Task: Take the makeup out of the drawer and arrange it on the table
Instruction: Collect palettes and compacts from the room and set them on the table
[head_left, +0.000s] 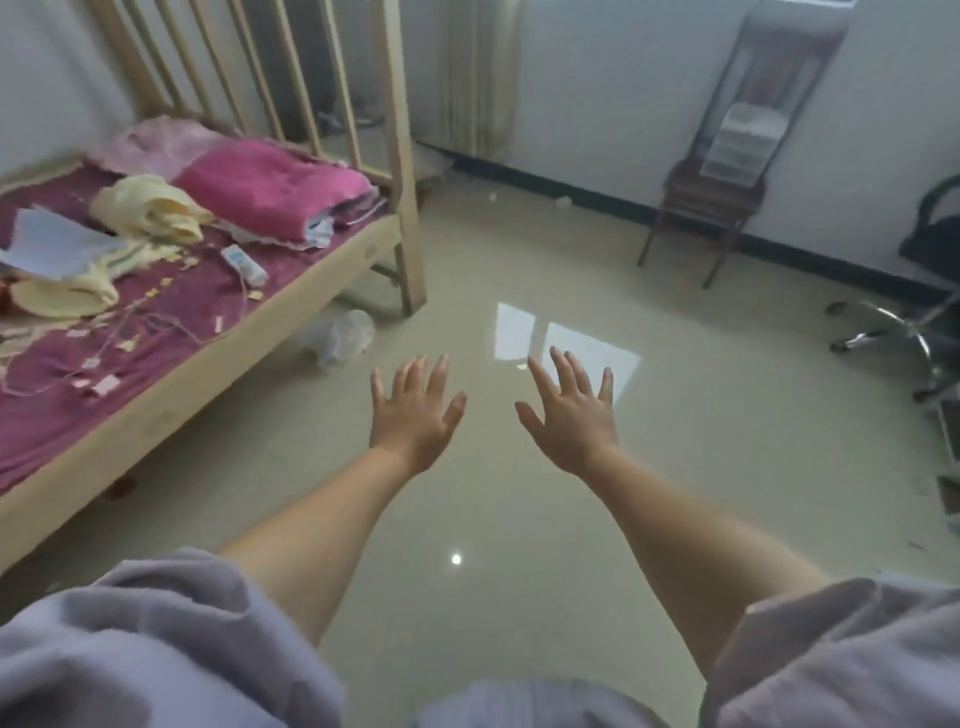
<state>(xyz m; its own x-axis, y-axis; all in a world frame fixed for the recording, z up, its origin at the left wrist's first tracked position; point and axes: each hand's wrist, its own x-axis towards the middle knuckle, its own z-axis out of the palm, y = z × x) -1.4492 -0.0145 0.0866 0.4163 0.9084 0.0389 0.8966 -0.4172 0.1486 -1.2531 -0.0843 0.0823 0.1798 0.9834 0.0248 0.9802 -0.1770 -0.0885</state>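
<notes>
While we look down: both arms reach out over the floor.
Left hand: we spread it wide, holding nothing.
Right hand: likewise wide, holding nothing.
Makeup, drawer: we cannot see them.
Bed: left of frame.

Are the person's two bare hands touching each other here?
Apart. The head view shows the left hand and the right hand held out with fingers spread, and a plain strip of glossy beige floor shows between their thumbs.

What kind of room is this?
Most likely a bedroom: a wooden bed with folded blankets stands on the left, and a wooden chair is against the far wall.
</notes>
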